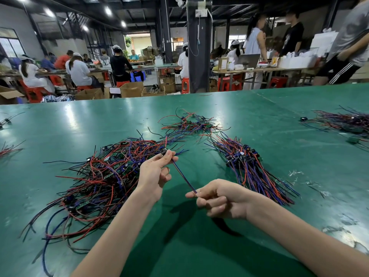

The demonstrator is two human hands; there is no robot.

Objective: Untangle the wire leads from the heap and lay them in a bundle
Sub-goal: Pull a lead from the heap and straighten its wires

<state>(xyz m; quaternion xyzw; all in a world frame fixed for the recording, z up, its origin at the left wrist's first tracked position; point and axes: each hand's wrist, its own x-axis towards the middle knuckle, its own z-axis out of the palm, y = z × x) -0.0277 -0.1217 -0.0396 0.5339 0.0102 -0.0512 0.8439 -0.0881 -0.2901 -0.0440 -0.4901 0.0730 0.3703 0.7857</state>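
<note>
Above the middle of the green bench (79,120), toward its near edge: a single wire lead (182,174), stretched slantwise in the air between two hands. Upper end pinched between thumb and forefinger of the left hand (154,174), right at a small dark component (164,151), with short red ends poking up beyond it and the other fingers loosely curled. Lower end pinched by thumb and forefinger of the right hand (223,198), other fingers curled toward the palm. Left of the hands, a wide tangled heap (99,176) of red, black and blue leads with small boards. Right of them, a combed bundle (257,170), wires lying roughly parallel. Farther back at the middle, a smaller loose tangle (189,123). By the right edge, another pile (345,122); nearer, a few pale scraps (295,173).
</note>
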